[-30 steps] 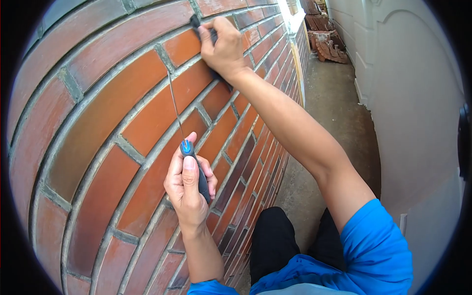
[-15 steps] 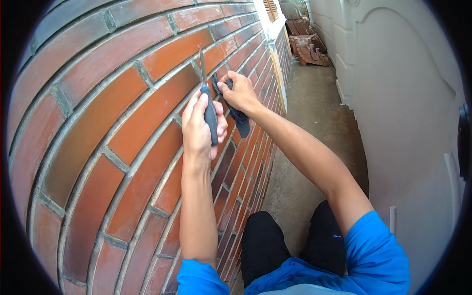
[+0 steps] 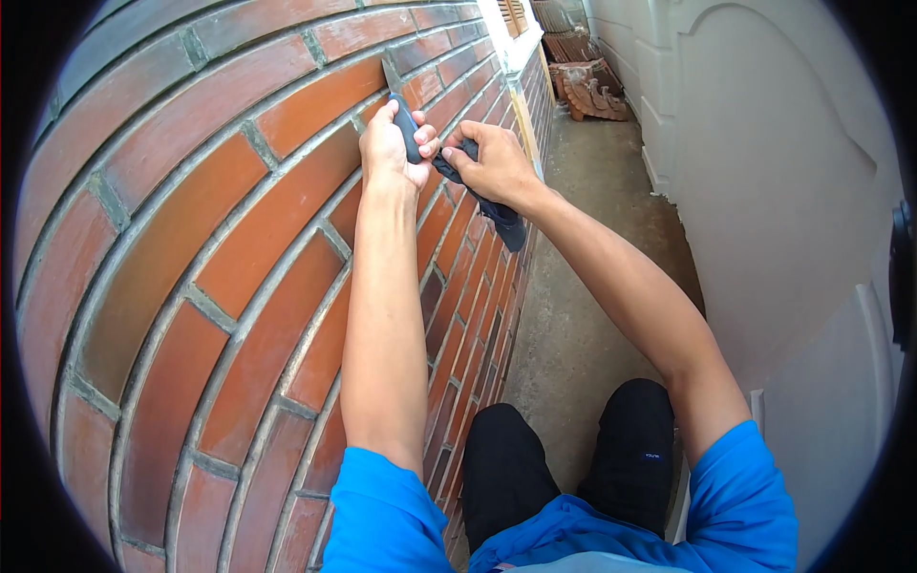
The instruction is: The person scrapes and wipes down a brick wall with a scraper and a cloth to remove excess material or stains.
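Note:
My left hand (image 3: 387, 153) is closed around the dark handle of a flat-bladed scraper (image 3: 405, 127). Its narrow metal blade points up and lies against or very near a mortar joint of the brick wall (image 3: 277, 224); exact contact is hard to make out. Just to the right, my right hand (image 3: 497, 167) pinches a dark cloth (image 3: 504, 222), which hangs down below the fingers. The fingertips of both hands are close together, beside the scraper's handle. Grey mortar lines run between the red and brown bricks.
A concrete path (image 3: 573, 258) runs between the brick wall and a pale panelled wall (image 3: 783, 210) on the right. Stacked reddish roof tiles (image 3: 587, 91) stand at the far end. A white window frame (image 3: 516, 38) is set in the brick wall ahead.
My left hand has moved up with the scraper, bringing the blade nearer the wall's upper joint. My right hand and the cloth have shifted to the right, away from the bricks.

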The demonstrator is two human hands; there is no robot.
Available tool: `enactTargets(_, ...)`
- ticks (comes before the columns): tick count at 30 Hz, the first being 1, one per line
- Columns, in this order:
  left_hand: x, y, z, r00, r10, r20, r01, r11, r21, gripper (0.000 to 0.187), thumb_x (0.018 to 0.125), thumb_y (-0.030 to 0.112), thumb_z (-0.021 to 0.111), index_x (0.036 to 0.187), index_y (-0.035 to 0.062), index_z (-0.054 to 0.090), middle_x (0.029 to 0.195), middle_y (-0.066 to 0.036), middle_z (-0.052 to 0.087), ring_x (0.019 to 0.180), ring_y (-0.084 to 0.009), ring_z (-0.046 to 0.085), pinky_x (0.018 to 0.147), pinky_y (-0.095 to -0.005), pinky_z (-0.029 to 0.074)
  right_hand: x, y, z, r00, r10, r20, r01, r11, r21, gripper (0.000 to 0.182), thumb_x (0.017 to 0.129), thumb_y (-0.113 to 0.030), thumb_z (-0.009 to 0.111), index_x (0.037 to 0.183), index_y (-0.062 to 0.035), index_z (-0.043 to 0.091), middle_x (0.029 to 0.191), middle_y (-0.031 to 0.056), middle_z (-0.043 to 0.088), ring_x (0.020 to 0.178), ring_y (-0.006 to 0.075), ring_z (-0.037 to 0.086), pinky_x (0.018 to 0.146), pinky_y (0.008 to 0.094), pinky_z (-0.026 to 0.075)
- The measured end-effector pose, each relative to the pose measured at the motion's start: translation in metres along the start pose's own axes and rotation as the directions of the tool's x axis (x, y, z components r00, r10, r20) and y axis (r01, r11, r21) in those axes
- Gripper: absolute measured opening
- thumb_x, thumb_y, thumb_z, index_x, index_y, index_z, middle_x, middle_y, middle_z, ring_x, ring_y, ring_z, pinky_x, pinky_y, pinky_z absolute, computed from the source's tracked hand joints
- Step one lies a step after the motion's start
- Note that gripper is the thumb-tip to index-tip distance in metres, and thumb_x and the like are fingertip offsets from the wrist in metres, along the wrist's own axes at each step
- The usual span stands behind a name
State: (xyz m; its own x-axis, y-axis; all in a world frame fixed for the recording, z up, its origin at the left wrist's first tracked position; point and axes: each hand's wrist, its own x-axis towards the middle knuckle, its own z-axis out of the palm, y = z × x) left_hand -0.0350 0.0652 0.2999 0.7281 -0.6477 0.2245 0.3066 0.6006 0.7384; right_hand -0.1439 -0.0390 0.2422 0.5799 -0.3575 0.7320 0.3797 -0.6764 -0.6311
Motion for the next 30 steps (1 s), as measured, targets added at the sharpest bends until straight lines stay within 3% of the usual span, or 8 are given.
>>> enactTargets(3, -0.011, -0.006, 0.007, 0.998, 0.056, -0.031, -0.056, 0.998, 0.01, 0.024, 0.099, 0.026, 0.042, 0.095, 0.0027, 0.04, 0.074, -0.01, 0.05, 0.049, -0.0155, 0.044, 0.04, -0.0284, 0.032, -0.005, 0.005, 0.0, 0.993, -0.115, -0.014, 0.114, 0.992, -0.059, 0.016, 0.084, -0.015, 0.066, 0.088, 0.0004, 0.066, 0.066, 0.019, 0.063, 0.062, 0.0294, 0.067, 0.061, 0.0398, 0.051)
enactTargets(6, -0.008, -0.008, 0.016, 0.991, 0.117, -0.073, -0.111, 0.991, 0.073, 0.027, 0.099, 0.026, 0.041, 0.088, 0.0016, 0.042, 0.072, -0.008, 0.049, 0.047, -0.0133, 0.041, 0.04, -0.0267, 0.033, -0.012, 0.0, -0.007, 0.999, -0.032, 0.036, 0.032, 0.999, -0.001, 0.014, 0.085, -0.014, 0.065, 0.088, -0.0002, 0.067, 0.065, 0.0181, 0.063, 0.062, 0.0293, 0.067, 0.062, 0.0397, 0.051)
enactTargets(9, -0.016, -0.013, 0.023, 0.986, 0.142, -0.088, -0.137, 0.988, 0.067, 0.024, 0.1, 0.026, 0.04, 0.092, 0.0026, 0.04, 0.074, -0.009, 0.05, 0.047, -0.0133, 0.041, 0.039, -0.0263, 0.033, -0.014, 0.007, -0.007, 0.998, -0.048, 0.031, 0.048, 0.999, -0.011, 0.015, 0.086, -0.016, 0.065, 0.088, -0.0005, 0.066, 0.065, 0.0125, 0.063, 0.06, 0.0179, 0.06, 0.059, 0.0338, 0.047)
enactTargets(12, -0.028, -0.012, 0.027, 0.98, 0.17, -0.098, -0.164, 0.984, 0.067, 0.024, 0.1, 0.027, 0.039, 0.095, 0.0029, 0.038, 0.075, -0.009, 0.05, 0.047, -0.0131, 0.041, 0.039, -0.0257, 0.033, -0.017, 0.007, -0.015, 0.997, 0.018, 0.071, -0.016, 1.0, -0.023, 0.015, 0.086, -0.015, 0.065, 0.088, -0.0002, 0.066, 0.065, 0.0107, 0.064, 0.059, 0.0149, 0.059, 0.058, 0.0326, 0.046)
enactTargets(15, -0.015, -0.002, 0.021, 0.997, 0.068, -0.044, -0.068, 0.998, -0.011, 0.017, 0.1, 0.023, 0.04, 0.099, 0.0067, 0.036, 0.076, -0.011, 0.05, 0.049, -0.016, 0.042, 0.04, -0.0278, 0.032, -0.018, 0.014, -0.013, 0.999, 0.0, 0.046, -0.001, 1.0, 0.004, 0.015, 0.085, -0.014, 0.065, 0.089, 0.0, 0.068, 0.065, 0.0171, 0.064, 0.061, 0.0266, 0.065, 0.063, 0.039, 0.05)
enactTargets(18, -0.012, -0.004, 0.017, 0.994, 0.083, -0.07, -0.085, 0.996, -0.031, 0.016, 0.1, 0.023, 0.04, 0.099, 0.0071, 0.036, 0.075, -0.011, 0.05, 0.049, -0.0159, 0.042, 0.04, -0.0278, 0.032, -0.019, 0.017, -0.014, 0.998, -0.012, 0.054, 0.012, 1.0, -0.011, 0.012, 0.087, -0.012, 0.064, 0.088, 0.0, 0.066, 0.065, 0.0078, 0.064, 0.059, 0.0124, 0.059, 0.058, 0.0308, 0.047)
enactTargets(27, -0.003, 0.002, 0.018, 0.999, 0.011, -0.053, -0.014, 0.998, -0.059, 0.019, 0.1, 0.025, 0.039, 0.096, 0.006, 0.039, 0.075, -0.01, 0.05, 0.048, -0.0159, 0.042, 0.039, -0.0287, 0.033, -0.024, 0.014, -0.018, 0.998, -0.01, 0.056, 0.013, 0.998, -0.064, 0.013, 0.088, -0.014, 0.064, 0.088, -0.0012, 0.066, 0.066, 0.0076, 0.065, 0.06, 0.0135, 0.059, 0.06, 0.0313, 0.047)
enactTargets(30, -0.017, -0.002, 0.016, 0.994, 0.08, -0.068, -0.082, 0.996, -0.034, 0.019, 0.1, 0.026, 0.038, 0.097, 0.0066, 0.039, 0.075, -0.011, 0.05, 0.048, -0.0161, 0.042, 0.04, -0.0287, 0.033, -0.024, 0.021, -0.013, 0.999, -0.031, 0.035, 0.032, 0.999, -0.027, 0.013, 0.088, -0.015, 0.064, 0.089, -0.0015, 0.066, 0.065, 0.0078, 0.064, 0.06, 0.0141, 0.059, 0.06, 0.0315, 0.047)
